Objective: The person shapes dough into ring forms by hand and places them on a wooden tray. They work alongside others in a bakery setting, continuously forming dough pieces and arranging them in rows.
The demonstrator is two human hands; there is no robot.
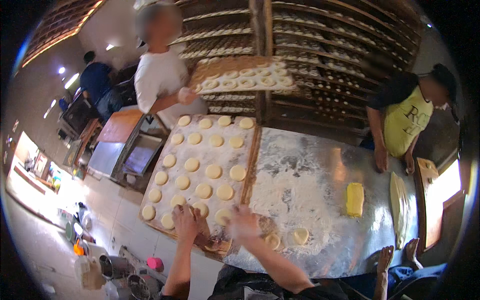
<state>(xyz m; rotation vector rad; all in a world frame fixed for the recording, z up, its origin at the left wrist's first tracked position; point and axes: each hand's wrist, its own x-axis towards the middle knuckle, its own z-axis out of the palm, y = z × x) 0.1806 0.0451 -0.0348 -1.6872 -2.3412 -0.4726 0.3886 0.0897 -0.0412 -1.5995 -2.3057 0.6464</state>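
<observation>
A floured board (202, 151) lies along the left part of the table, with rows of pale, flat dough rounds (213, 171) on it. My left hand (186, 221) is at the board's near edge, fingers apart and touching the nearest rounds. Just to its right, my right hand (244, 224) is over the board's near right corner beside another dough round (223, 217). Motion smears its fingers, so whether it holds anything is unclear. Right of that hand, two more pieces of dough, one a pale round (301, 236), lie on the floured metal table (320, 165).
A yellow block (355, 199) and a long pale dough strip (399, 210) lie at the table's right. Across from me, a person in white (162, 75) holds a tray of dough rings (230, 83). Another person (407, 115) stands far right; someone's hands (385, 259) are near right. Racks (262, 60) stand behind.
</observation>
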